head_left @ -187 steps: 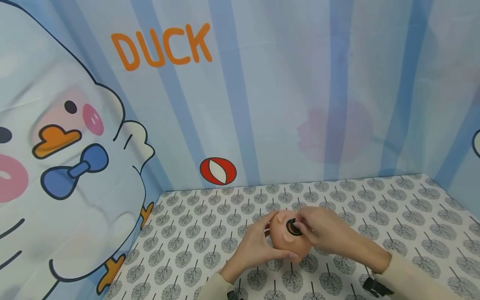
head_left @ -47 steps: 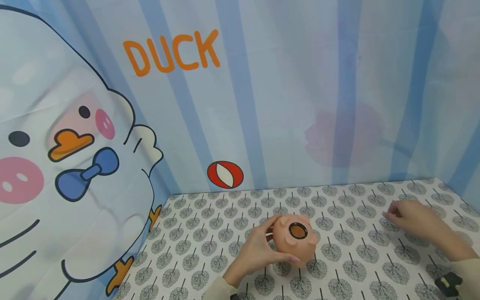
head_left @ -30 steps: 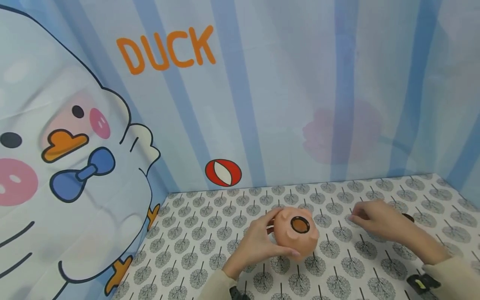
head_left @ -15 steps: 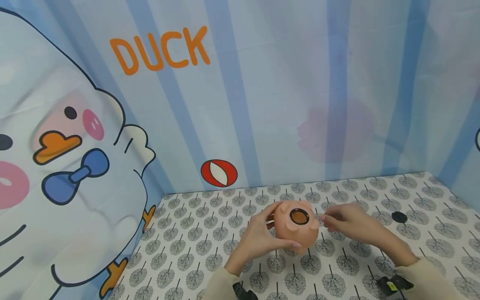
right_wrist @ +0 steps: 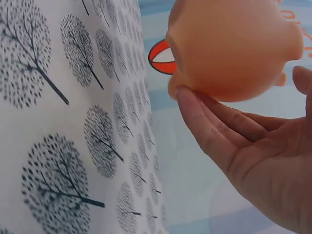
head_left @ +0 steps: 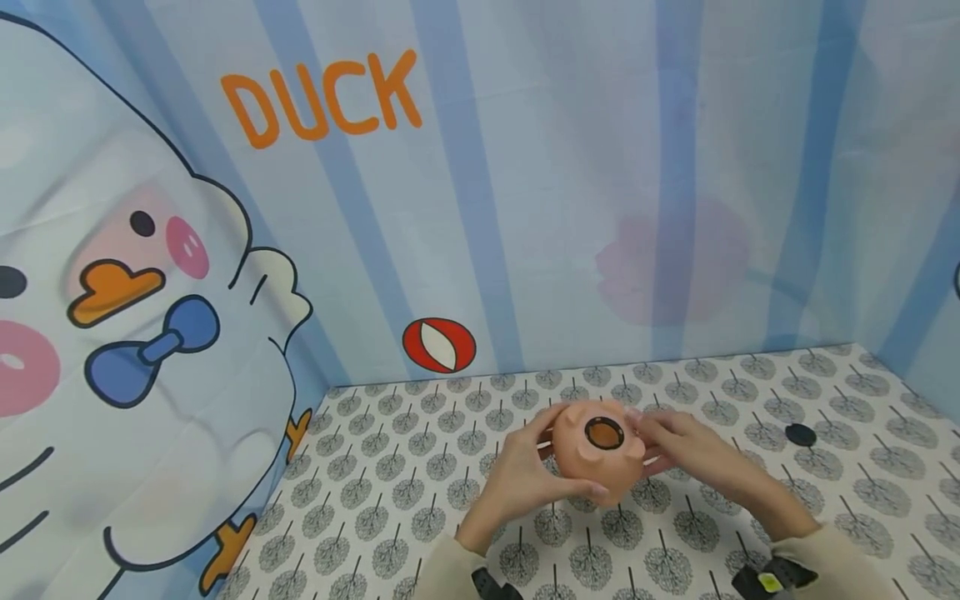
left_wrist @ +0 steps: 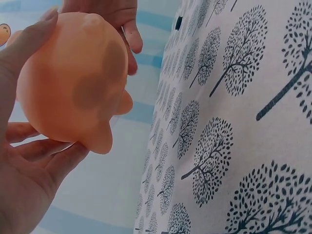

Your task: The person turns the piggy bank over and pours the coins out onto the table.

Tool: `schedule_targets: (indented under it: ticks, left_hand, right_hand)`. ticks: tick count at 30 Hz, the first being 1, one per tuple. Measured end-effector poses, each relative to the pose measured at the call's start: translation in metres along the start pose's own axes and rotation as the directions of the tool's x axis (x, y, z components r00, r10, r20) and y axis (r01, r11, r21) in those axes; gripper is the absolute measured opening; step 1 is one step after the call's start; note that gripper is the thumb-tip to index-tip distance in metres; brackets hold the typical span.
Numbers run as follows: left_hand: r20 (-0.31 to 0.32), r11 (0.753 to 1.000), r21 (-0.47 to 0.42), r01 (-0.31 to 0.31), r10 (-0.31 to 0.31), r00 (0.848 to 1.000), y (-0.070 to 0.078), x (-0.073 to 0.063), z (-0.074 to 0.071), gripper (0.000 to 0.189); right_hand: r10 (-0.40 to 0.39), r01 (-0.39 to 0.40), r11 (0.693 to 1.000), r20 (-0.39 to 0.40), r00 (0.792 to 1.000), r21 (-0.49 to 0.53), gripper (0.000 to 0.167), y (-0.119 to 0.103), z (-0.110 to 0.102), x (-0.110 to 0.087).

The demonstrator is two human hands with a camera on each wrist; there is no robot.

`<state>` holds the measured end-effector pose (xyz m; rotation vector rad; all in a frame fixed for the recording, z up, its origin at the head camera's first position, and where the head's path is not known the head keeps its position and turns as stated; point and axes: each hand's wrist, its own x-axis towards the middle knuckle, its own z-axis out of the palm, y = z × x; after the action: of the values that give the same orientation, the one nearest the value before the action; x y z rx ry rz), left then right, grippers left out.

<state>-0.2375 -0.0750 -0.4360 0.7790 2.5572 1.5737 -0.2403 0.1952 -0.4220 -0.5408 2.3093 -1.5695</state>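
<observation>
My left hand (head_left: pixel 519 477) grips a peach-coloured piggy bank (head_left: pixel 585 467) from its left side, thumb in front and fingers behind. It is upside down over the table, its stubby feet and a black-rimmed round hole (head_left: pixel 604 432) facing up. Through the translucent wall in the left wrist view, dark round shapes (left_wrist: pixel 90 92) show inside; what they are I cannot tell. Fingers of my right hand (head_left: pixel 693 446) touch the bank's right side, fairly straight in the right wrist view, with the thumb (right_wrist: pixel 303 80) apart from it. Off to the right, a black round plug (head_left: pixel 801 434) lies on the table.
A white cloth with grey tree prints covers the table (head_left: pixel 420 517). Blue striped curtains (head_left: pixel 540 208) with duck pictures close off the back and the left side. Another curtain stands at the right edge. Each wrist wears a black strap (head_left: pixel 772 577).
Earlier my right hand worked at the black plug in the bank's hole. The plug now lies at the right. That hand has come back left and touches the bank; my left hand kept its grip.
</observation>
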Motion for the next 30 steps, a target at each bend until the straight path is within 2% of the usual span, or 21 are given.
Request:
schedule_targets:
  ticks: [5, 9, 13, 20, 24, 27, 30]
  left_hand:
    - [0.004, 0.999, 0.010, -0.032, 0.032, 0.999, -0.001, -0.001, 0.003, 0.099]
    - [0.013, 0.999, 0.017, -0.033, 0.033, 0.999, -0.003, -0.002, 0.004, 0.100]
    - [0.021, 0.999, 0.034, -0.017, 0.016, 1.000, -0.002, -0.004, 0.004, 0.104]
    - [0.040, 0.996, 0.085, 0.021, -0.024, 0.999, -0.003, -0.004, 0.007, 0.109]
    - [0.066, 0.998, 0.053, 0.040, -0.043, 0.997, -0.003, -0.004, 0.005, 0.113]
    - [0.118, 0.993, -0.005, 0.122, -0.120, 0.986, -0.004, -0.004, 0.003, 0.123]
    - [0.186, 0.967, -0.067, 0.245, -0.230, 0.955, -0.005, -0.006, 0.000, 0.129]
  right_hand:
    - [0.070, -0.077, 0.991, 0.066, 0.995, 0.111, 0.070, 0.005, 0.002, -0.001]
    - [0.076, -0.107, 0.961, 0.131, 0.988, 0.255, 0.074, 0.010, 0.005, -0.001]
    - [0.069, -0.112, 0.935, 0.138, 0.988, 0.336, 0.076, 0.016, 0.010, 0.001]
    - [0.055, -0.093, 0.938, 0.121, 0.991, 0.334, 0.069, 0.019, 0.012, 0.003]
    - [0.044, -0.066, 0.958, 0.084, 0.996, 0.278, 0.069, 0.015, 0.010, 0.002]
    - [0.061, -0.062, 0.984, 0.011, 0.998, 0.169, 0.073, 0.011, 0.009, 0.000]
    - [0.072, -0.069, 0.993, -0.038, 0.997, 0.092, 0.076, 0.008, 0.008, -0.003]
